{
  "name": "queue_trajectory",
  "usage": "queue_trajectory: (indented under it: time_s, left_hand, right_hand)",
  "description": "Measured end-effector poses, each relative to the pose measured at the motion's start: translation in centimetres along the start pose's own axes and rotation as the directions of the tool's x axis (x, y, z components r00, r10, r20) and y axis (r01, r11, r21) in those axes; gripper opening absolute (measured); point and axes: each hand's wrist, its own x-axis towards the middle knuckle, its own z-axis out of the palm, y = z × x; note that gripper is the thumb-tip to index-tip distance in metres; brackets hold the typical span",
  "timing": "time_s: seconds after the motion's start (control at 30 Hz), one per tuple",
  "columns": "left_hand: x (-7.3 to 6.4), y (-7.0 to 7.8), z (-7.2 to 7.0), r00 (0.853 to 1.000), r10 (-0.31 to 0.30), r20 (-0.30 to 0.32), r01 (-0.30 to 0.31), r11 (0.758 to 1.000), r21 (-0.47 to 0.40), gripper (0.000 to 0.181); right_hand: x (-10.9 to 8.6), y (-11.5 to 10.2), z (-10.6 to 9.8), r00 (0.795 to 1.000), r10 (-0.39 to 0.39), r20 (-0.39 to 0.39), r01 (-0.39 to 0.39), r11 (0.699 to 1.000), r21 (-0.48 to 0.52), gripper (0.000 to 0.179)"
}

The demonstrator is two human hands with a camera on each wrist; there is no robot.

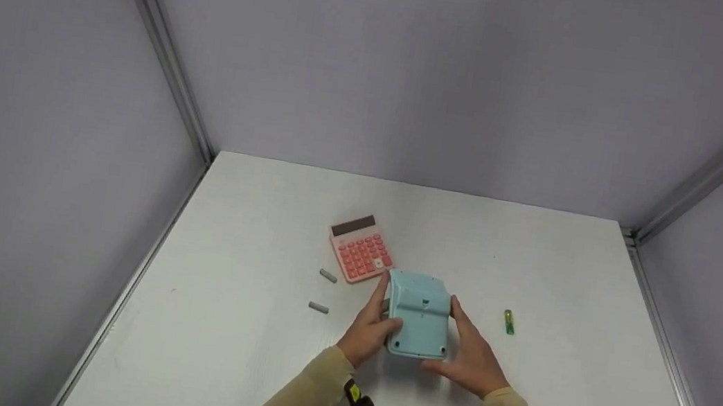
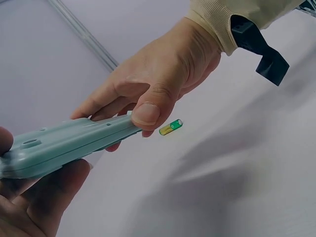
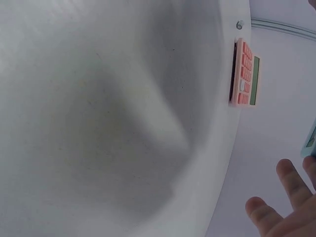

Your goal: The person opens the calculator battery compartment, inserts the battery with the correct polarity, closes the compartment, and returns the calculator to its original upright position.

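Note:
A light blue calculator (image 1: 421, 323) is held above the white table with its back facing up. My left hand (image 1: 370, 335) grips its left side, thumb on the back and fingers passing underneath. A small grey piece (image 1: 385, 306) shows between those fingers and the casing. On the opposite side, my right hand (image 1: 472, 359) holds the right edge, its thumb by the lower corner. The left wrist view shows the right thumb (image 2: 148, 113) against the calculator's rim (image 2: 84, 143). In the right wrist view, only spread right fingers (image 3: 291, 185) appear; the calculator's front is mostly hidden.
A pink calculator (image 1: 362, 251) lies face up beyond the left hand. Two grey batteries (image 1: 328, 275) lie left of it, one nearer me. A green and yellow battery (image 1: 509, 322) lies right of the right hand. Grey walls (image 1: 379, 66) enclose the table (image 1: 246, 230).

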Motion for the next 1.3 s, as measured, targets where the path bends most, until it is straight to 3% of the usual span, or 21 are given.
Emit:
queue_trajectory:
  time_s: [0.17,0.33,0.43,0.57,0.73,0.87,1.07,1.2,1.3]
  left_hand:
    - [0.1,0.1,0.0,1.0,0.009,0.003,-0.009,1.0,0.015,0.087]
    - [0.2,0.2,-0.1,0.999,0.027,0.026,-0.03,0.994,0.105,0.093]
    - [0.2,0.3,-0.3,0.998,0.04,0.047,-0.049,0.979,0.2,0.097]
    - [0.0,0.1,-0.5,0.997,0.056,0.048,-0.068,0.939,0.337,0.102]
    - [0.0,-0.5,-0.7,0.997,0.07,0.027,-0.074,0.863,0.499,0.111]
    - [-0.1,-1.0,-0.9,0.996,0.082,0.032,-0.084,0.77,0.632,0.119]
    - [0.0,-1.7,-1.6,0.984,0.147,0.098,-0.169,0.619,0.767,0.137]
    - [0.0,-1.8,-2.2,0.987,0.103,0.124,-0.161,0.55,0.82,0.145]
    - [-0.1,-1.8,-2.5,0.987,0.07,0.142,-0.157,0.514,0.843,0.147]
  right_hand:
    - [0.0,-0.1,-0.1,1.0,-0.013,-0.012,0.012,1.0,-0.005,0.125]
    - [0.0,0.0,-0.1,0.999,-0.027,-0.032,0.026,0.999,-0.032,0.126]
    - [-0.1,0.1,-0.2,0.998,-0.05,-0.047,0.048,0.998,-0.044,0.126]
    - [-0.2,0.3,-0.1,0.996,-0.075,-0.057,0.072,0.996,-0.057,0.125]
    - [-0.3,0.6,-0.1,0.994,-0.097,-0.053,0.092,0.992,-0.082,0.125]
    - [-0.4,0.9,-0.1,0.992,-0.116,-0.047,0.11,0.988,-0.104,0.126]
    - [-0.4,1.1,-0.1,0.991,-0.131,-0.034,0.125,0.981,-0.148,0.125]
    - [-0.4,1.1,-0.2,0.989,-0.144,-0.036,0.135,0.976,-0.172,0.125]
    - [-0.5,1.1,-0.2,0.988,-0.152,-0.034,0.144,0.973,-0.179,0.125]
